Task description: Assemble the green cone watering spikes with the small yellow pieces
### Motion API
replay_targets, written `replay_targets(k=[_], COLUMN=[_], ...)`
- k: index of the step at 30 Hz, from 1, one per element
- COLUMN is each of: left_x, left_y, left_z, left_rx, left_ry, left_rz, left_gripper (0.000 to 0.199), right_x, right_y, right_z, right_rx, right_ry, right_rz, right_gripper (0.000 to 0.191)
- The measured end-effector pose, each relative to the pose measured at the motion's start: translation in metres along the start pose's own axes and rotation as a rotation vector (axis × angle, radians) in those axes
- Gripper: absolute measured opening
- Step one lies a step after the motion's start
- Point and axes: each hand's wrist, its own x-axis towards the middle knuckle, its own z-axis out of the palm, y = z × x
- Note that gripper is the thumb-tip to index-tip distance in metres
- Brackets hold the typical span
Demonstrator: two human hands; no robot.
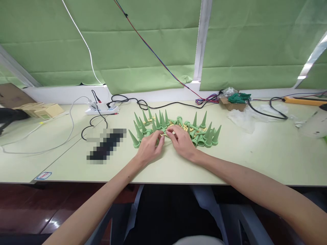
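Note:
My left hand (150, 146) and my right hand (182, 142) meet over the table, fingertips pinched close together. A small pale yellow-green piece (165, 134) shows between them, too small to name. Around the hands are several green plastic cones with round collars. Some stand upright, such as the cone at the left (134, 140) and the cone at the right (216, 136). Others lie on their sides with open ends showing, like the lying cone (201, 140). Small yellow pieces (184, 127) are scattered among the cones, partly hidden by my right hand.
A power strip (102, 109) with plugs and cables stands at the back left, near a blurred black object (107, 144). Yellow boxes (48, 110) lie farther left. At the back right are a cardboard box (233, 104), clear plastic bags (242, 119) and black cable (268, 115).

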Motion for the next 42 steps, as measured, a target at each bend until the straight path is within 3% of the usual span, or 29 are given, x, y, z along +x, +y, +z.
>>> replay_targets(k=[7, 17, 25, 29, 36, 42], left_x=[0.0000, -0.0034, -0.0048, -0.0046, 0.0013, 0.0039], left_y=[0.0017, -0.0008, -0.0060, -0.0047, -0.0033, -0.0023], left_z=[-0.0014, -0.0026, 0.0024, 0.0024, -0.0010, -0.0024], left_rx=[-0.016, -0.112, -0.137, -0.098, -0.078, -0.131], left_ry=[-0.096, -0.093, 0.043, 0.116, 0.443, 0.395], left_rz=[0.003, 0.000, -0.050, -0.007, -0.063, -0.161], left_gripper=[0.018, 0.017, 0.013, 0.010, 0.004, 0.027], right_x=[-0.0006, -0.0005, -0.0005, -0.0009, -0.0019, -0.0022], right_y=[0.0016, 0.0018, -0.0018, -0.0018, 0.0033, 0.0071], right_z=[0.0015, 0.0013, 0.0000, -0.0001, 0.0016, 0.0027], right_rx=[0.029, 0.039, 0.036, 0.027, -0.023, -0.066], right_ry=[-0.011, -0.014, -0.065, -0.089, -0.017, 0.023], right_rz=[0.004, 0.011, -0.024, -0.054, 0.000, 0.035], right_gripper=[0.021, 0.021, 0.020, 0.019, 0.020, 0.016])
